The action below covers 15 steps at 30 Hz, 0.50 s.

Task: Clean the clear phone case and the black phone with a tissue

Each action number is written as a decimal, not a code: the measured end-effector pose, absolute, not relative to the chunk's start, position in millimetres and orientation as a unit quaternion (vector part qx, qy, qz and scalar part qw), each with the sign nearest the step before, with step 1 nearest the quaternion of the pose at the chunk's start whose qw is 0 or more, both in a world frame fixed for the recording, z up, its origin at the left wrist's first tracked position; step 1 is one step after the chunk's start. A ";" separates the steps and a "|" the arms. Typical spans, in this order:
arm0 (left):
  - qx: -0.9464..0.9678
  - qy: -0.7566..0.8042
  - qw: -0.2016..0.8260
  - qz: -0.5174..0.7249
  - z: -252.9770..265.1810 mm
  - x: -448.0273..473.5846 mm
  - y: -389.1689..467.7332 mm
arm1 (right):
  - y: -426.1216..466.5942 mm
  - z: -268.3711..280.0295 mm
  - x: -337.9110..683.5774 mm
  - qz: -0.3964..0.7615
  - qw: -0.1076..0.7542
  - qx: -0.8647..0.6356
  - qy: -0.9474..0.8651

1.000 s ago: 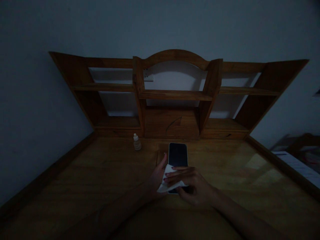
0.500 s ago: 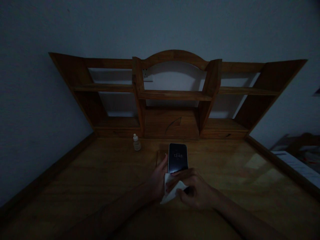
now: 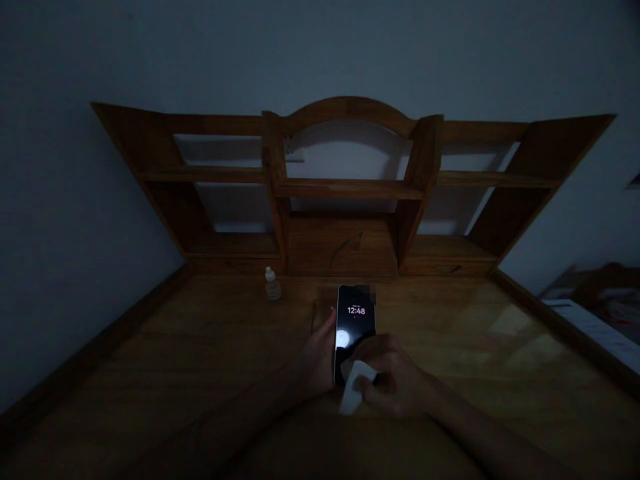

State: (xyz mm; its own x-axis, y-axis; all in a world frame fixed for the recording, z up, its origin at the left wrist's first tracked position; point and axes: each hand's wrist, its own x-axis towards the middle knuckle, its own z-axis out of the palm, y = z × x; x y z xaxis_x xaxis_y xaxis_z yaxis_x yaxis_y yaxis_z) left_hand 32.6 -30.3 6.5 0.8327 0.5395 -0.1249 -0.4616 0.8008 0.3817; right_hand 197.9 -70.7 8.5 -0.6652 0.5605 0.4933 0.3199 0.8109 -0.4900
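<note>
A smartphone (image 3: 355,323) is held above the desk with its screen facing me, lit with the time 12:48 and a bright round spot at its lower left. My left hand (image 3: 319,357) grips the phone along its left edge, thumb up the side; its other fingers are mostly hidden. My right hand (image 3: 389,377) pinches a white tissue (image 3: 353,398) and lies over the lower right of the screen. Part of the tissue touches the glass, and its loose corner hangs below the phone.
A small dropper-like bottle (image 3: 273,285) with a white top stands left of the phone on the wooden desk (image 3: 200,373). Behind rises a wooden shelf unit (image 3: 350,190) against the wall. Whitish sheets (image 3: 590,330) lie beyond the desk's right edge. The room is dim.
My right hand has shifted slightly right and down with the tissue, baring the phone's lower left. The screen has brightened, and a round light spot now shows on it.
</note>
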 end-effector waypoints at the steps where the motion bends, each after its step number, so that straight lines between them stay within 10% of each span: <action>1: 0.166 0.120 0.943 0.261 6.8 31.9 -30.3 | -70.6 7.6 198.6 0.195 0.323 -0.257 -0.890; 15: 0.242 0.143 0.930 0.238 14.2 27.5 -35.1 | -57.7 20.3 212.5 0.117 0.489 -0.280 -0.818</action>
